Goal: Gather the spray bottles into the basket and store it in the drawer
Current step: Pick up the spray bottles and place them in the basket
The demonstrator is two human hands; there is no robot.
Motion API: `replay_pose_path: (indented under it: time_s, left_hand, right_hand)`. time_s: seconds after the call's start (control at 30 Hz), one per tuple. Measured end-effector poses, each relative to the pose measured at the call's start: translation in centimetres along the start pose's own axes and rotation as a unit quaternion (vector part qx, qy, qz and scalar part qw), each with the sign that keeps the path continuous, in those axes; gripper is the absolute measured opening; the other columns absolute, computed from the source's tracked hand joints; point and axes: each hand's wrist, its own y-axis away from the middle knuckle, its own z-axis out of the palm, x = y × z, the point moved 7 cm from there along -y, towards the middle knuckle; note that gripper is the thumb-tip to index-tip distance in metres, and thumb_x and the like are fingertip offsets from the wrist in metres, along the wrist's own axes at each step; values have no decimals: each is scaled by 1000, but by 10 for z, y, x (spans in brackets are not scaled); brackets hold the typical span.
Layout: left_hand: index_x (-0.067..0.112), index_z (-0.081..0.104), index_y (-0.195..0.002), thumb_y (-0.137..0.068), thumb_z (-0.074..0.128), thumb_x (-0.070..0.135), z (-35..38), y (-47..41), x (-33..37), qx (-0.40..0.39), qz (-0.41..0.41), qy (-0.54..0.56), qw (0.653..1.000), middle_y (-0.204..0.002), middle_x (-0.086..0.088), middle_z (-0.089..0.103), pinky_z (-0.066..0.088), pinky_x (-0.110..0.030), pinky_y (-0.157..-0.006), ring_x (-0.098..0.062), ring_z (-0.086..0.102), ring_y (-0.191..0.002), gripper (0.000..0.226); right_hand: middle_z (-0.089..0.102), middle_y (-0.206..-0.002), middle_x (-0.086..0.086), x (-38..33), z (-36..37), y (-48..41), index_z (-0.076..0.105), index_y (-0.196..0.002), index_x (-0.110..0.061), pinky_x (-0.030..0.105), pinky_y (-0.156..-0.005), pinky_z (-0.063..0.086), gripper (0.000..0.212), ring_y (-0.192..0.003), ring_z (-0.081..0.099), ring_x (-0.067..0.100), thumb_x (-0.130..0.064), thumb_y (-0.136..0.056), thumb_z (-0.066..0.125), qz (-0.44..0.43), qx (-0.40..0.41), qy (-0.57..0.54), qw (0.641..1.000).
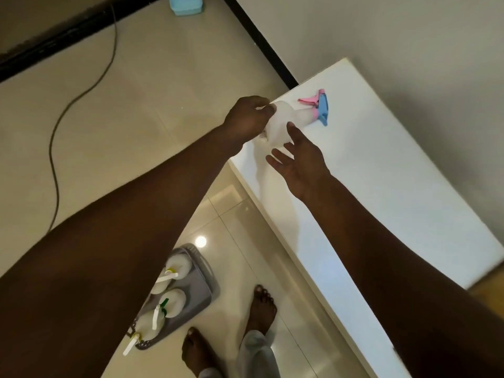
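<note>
A clear spray bottle point(289, 118) with a pink and blue trigger head lies on its side near the corner of a white cabinet top point(395, 186). My left hand point(248, 118) grips the bottle's base at the cabinet's edge. My right hand point(300, 162) hovers open beside the bottle's body, fingers spread, not holding it. Down on the floor sits a grey basket point(203, 293) holding three white spray bottles: one with a yellow collar point(174, 271), one with a green collar point(169, 306), and another yellow one point(136, 339) sticking out at the near end.
My bare feet point(261, 309) stand on glossy tiles beside the basket. A dark cable point(54, 159) trails across the floor at left. A light blue box point(186, 5) sits at the top edge. A black baseboard point(261, 42) runs along the wall.
</note>
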Motion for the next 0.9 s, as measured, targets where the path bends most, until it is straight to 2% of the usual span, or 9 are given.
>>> replay_pose_path:
  time_s: [0.13,0.23,0.3,0.43,0.5,0.6,0.73,0.9]
  left_hand:
    - [17,63,-139,-97,68,37,-10,14,-11,15,22,2,1000,-131,-4,68,55,-35,-105,-21,67,-118,46]
    - [18,64,-137,-96,70,35,-27,34,-20,31,42,18,998,-119,6,67,56,-32,-99,-13,65,-113,45]
    - [18,63,-138,-96,70,33,-41,51,-27,40,53,33,997,-116,10,65,54,-30,-101,-9,63,-112,45]
    - [21,64,-139,-95,70,31,-79,94,-47,36,62,45,996,-125,9,71,55,-38,-107,-15,71,-114,45]
    - [23,64,-140,-94,72,29,-99,119,-57,27,65,53,996,-128,7,72,55,-41,-108,-14,74,-111,47]
    - [22,60,-144,-91,75,25,-129,160,-73,22,63,51,996,-132,1,70,54,-46,-109,-20,72,-116,55]
    - [16,55,-149,-87,81,12,-159,213,-105,37,55,57,996,-134,-3,69,58,-36,-104,-18,70,-117,67]
    - [18,56,-149,-82,82,3,-178,276,-164,61,34,65,995,-137,-1,66,60,-24,-87,-17,65,-111,73]
  right_hand:
    - [56,-148,19,6,2,-1,47,-148,-10,53,-111,49,48,-132,59,41,-23,-104,59,-6,4,-13,1000]
    - [59,-145,18,8,7,5,47,-148,-9,55,-113,47,49,-129,62,40,-15,-102,62,-45,-20,12,999]
    - [60,-144,17,12,14,13,46,-148,-10,56,-113,47,52,-128,63,39,-11,-100,65,-69,-45,37,996]
    - [65,-140,10,26,34,39,49,-145,-14,53,-108,52,57,-122,69,30,-9,-93,74,-112,-75,133,982]
    - [63,-143,8,38,46,55,49,-145,-15,52,-107,53,61,-124,68,29,-9,-91,76,-125,-96,177,971]
    - [59,-145,0,61,63,85,51,-143,-20,48,-105,56,64,-129,64,24,-11,-88,80,-161,-98,248,950]
    - [60,-142,-6,98,79,124,53,-139,-22,39,-101,58,68,-123,67,13,-11,-81,86,-192,-112,310,924]
    - [62,-138,-15,162,79,155,55,-136,-29,41,-103,58,76,-125,65,11,-8,-72,90,-183,-114,365,906]
